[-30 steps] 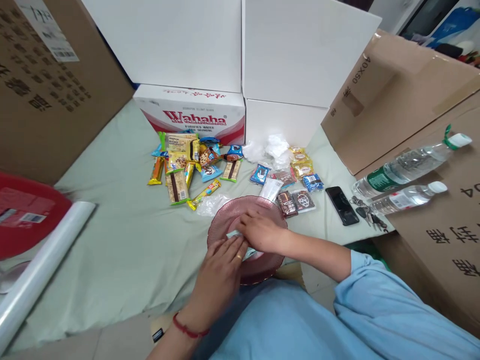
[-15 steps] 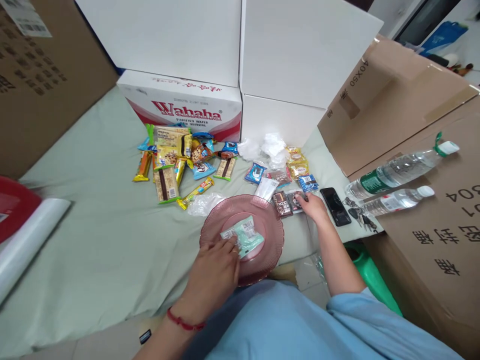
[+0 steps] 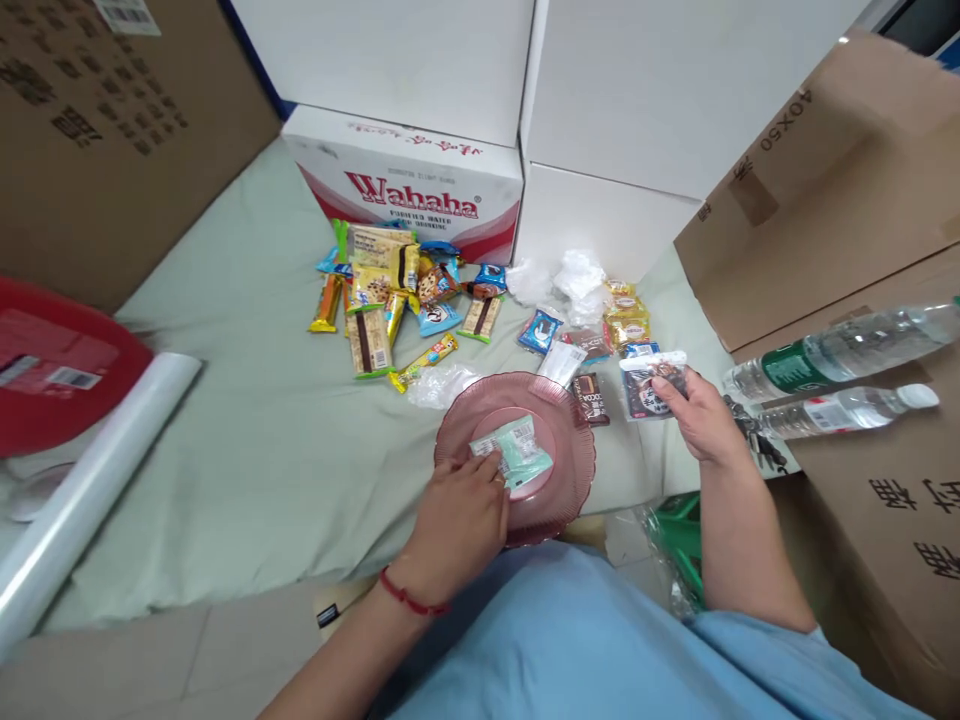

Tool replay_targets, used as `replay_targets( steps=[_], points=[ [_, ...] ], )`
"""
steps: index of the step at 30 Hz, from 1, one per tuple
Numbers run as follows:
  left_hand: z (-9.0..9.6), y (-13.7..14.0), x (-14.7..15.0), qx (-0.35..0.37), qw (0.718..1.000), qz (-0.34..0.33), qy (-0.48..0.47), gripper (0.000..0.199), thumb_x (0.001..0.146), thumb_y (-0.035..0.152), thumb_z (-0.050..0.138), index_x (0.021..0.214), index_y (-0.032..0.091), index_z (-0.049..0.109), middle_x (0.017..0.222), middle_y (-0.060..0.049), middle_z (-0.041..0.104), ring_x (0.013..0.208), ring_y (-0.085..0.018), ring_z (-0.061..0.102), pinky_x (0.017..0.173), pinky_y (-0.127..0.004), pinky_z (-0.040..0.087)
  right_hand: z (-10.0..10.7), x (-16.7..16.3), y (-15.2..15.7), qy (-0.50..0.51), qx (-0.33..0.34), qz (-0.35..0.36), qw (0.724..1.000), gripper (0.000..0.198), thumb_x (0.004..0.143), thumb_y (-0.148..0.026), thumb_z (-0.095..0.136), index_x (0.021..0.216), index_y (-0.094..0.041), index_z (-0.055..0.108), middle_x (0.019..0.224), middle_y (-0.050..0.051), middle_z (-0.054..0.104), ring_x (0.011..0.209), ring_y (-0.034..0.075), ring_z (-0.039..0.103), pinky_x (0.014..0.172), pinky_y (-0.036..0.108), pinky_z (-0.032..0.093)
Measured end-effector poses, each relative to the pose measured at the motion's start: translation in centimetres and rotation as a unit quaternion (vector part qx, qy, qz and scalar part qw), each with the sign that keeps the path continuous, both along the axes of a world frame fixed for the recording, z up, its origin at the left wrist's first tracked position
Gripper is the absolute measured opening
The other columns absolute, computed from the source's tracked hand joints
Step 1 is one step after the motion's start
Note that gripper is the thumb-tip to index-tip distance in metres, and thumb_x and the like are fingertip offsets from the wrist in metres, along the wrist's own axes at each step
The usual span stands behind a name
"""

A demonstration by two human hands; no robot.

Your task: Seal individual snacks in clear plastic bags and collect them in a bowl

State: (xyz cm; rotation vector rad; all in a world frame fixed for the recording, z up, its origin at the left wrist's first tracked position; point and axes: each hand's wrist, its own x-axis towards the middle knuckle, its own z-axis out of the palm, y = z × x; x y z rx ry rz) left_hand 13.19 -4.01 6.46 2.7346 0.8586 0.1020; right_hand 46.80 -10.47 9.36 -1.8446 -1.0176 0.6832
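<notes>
In my right hand (image 3: 701, 415) is a dark snack packet (image 3: 651, 388), pinched at its right side above the bed. A brown cocoa packet (image 3: 592, 400) lies to the left of it. My left hand (image 3: 461, 515) reaches over the near-left rim of a pink scalloped glass plate (image 3: 564, 505). Its fingers are bent together on the lower-left part of a pale green packet (image 3: 525, 450) inside the plate; the fingertips are partly hidden. A white packet (image 3: 561, 362) lies just behind the plate's rim.
Wrapped snacks (image 3: 369, 340) pile before a Wahaha carton (image 3: 420, 195). Yellow packets (image 3: 626, 325) and white plastic wrapping (image 3: 581, 275) lie at the back. Two water bottles (image 3: 847, 410) and keys (image 3: 765, 445) are on the right; a white roll (image 3: 97, 490) is on the left.
My right hand has lifted the dark snack packet off the bed and moved it right, beside the cocoa packet. My left hand remains on the pale green packet. The view has shifted.
</notes>
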Motion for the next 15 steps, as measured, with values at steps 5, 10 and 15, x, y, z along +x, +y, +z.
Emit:
replay_targets(
  steps=[5,10,15],
  points=[
    [0.3,0.0,0.1,-0.01,1.0,0.003,0.013,0.03,0.097,0.017,0.047,0.093,0.016,0.077,0.122,-0.013,0.074,0.102,-0.027,0.07,0.087,-0.046,0.047,0.9,-7.7,6.1,0.057,-0.065,0.328,0.941,0.044,0.09,-0.051,0.069,0.12,-0.02,0.062,0.107,0.005,0.074,0.093,0.022,0.069,0.082,0.033,0.056],
    [0.0,-0.5,-0.1,0.004,1.0,0.007,-0.019,0.026,0.096,0.018,0.051,0.082,0.016,0.073,0.089,-0.011,0.073,0.089,-0.026,0.067,0.084,-0.045,0.045,-3.2,-14.7,11.0,-0.248,-0.146,0.433,0.854,0.035,0.096,-0.039,0.064,0.122,-0.016,0.066,0.114,0.012,0.073,0.106,0.027,0.066,0.089,0.035,0.052],
    [0.0,-0.9,-0.4,0.054,0.995,0.022,-0.077,0.027,0.099,0.021,0.049,0.087,0.016,0.073,0.09,-0.011,0.073,0.093,-0.027,0.066,0.086,-0.043,0.044,-3.6,-17.0,10.0,-0.43,-0.077,0.407,0.802,0.033,0.097,-0.043,0.062,0.117,-0.018,0.072,0.122,0.017,0.068,0.124,0.034,0.052,0.096,0.043,0.049]
  ],
)
